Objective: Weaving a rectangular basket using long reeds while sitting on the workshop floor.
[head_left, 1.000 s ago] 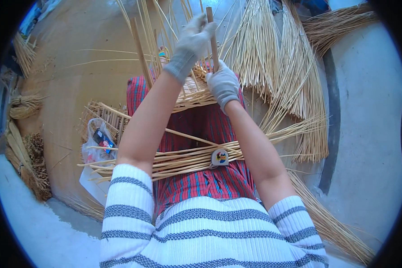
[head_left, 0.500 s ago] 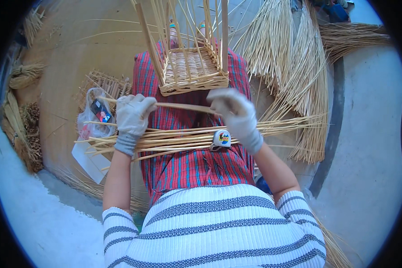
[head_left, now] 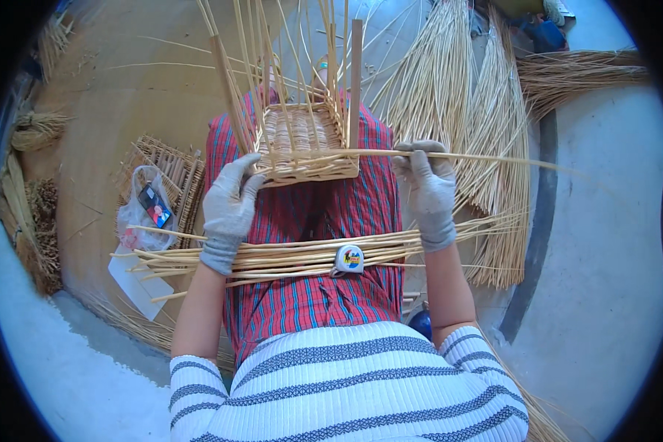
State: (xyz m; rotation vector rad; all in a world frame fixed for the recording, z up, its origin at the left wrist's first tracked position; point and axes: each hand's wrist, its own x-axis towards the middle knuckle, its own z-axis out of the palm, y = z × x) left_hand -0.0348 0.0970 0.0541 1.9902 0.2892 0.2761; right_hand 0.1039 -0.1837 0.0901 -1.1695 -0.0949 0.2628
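Head view: both hands have moved up since half a second ago, bringing the pale rod [head_left: 479,157] from below the basket [head_left: 313,172] to across its near edge. Right hand [head_left: 429,193] pinches the rod, thumb against fingers; thin end runs out right. Left hand [head_left: 228,206] has fingers bent by the rod's left end; can't tell if gripping. Basket sits over the knees. Work looks shifted to the basket, rod apparently unwoven.

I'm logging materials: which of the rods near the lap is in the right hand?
The lone raised rod, crossing the basket in view and pinched by the right hand; the others lie bundled across the lap, under the tape measure.
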